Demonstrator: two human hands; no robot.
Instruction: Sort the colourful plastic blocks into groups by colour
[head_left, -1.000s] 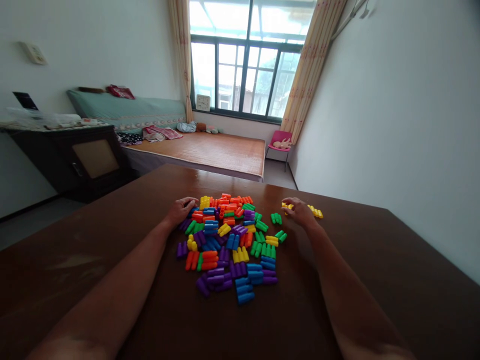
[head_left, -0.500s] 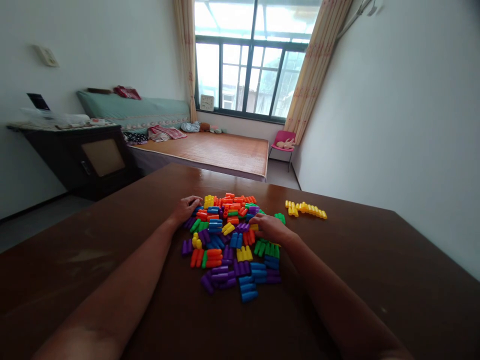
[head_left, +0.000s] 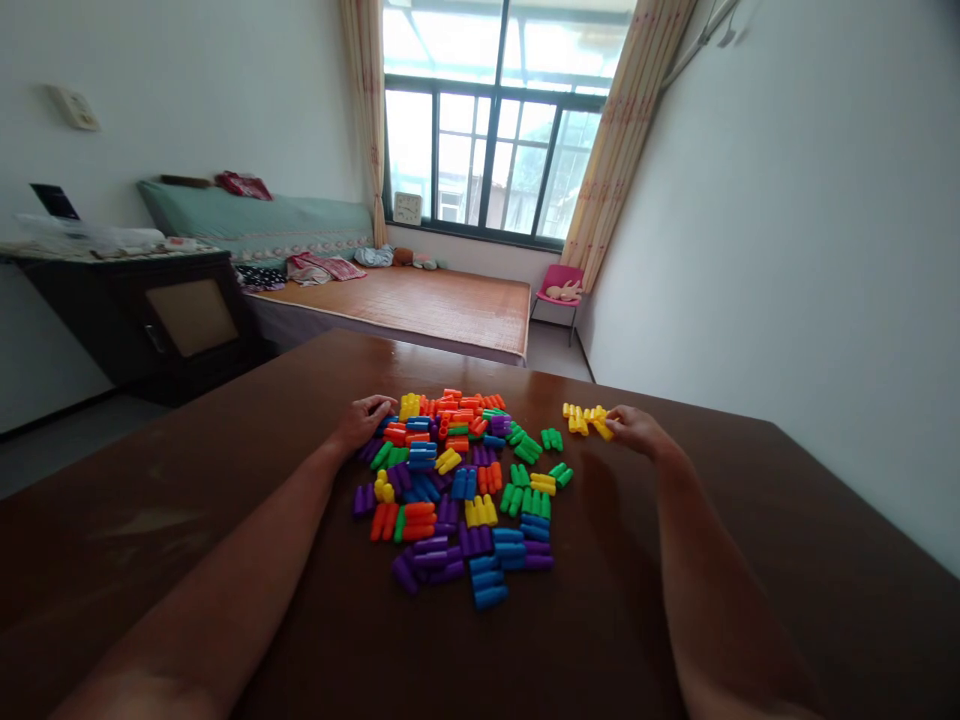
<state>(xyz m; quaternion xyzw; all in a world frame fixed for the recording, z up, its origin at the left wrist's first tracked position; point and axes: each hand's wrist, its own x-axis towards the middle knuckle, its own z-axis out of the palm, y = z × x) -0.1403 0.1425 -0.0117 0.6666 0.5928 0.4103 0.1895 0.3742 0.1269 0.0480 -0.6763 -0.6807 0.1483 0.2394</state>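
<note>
A loose heap of plastic toy building blocks (head_left: 422, 455) in orange, blue, purple, green and yellow lies on the brown table. My left hand (head_left: 364, 420) rests at the heap's left edge, fingers loosely stretched beside a yellow block (head_left: 409, 405), with no block visible in it. Off to the right, my right hand (head_left: 631, 428) has its fingers closed on a yellow building block (head_left: 605, 430) by a separate yellow group (head_left: 578, 416). The fingers partly cover that end of the group, so I cannot tell whether the held block touches it.
Several green blocks (head_left: 551, 439) lie on the heap's right side. Beyond the table (head_left: 262, 400) stand a bed with a woven mat (head_left: 420, 305), a dark cabinet (head_left: 112, 310) at left and a pink chair (head_left: 559, 283) by the right wall.
My right hand has moved right, from the heap to the yellow group. A yellow block that was under its fingers in the heap is gone from there. My left hand stays at the left edge.
</note>
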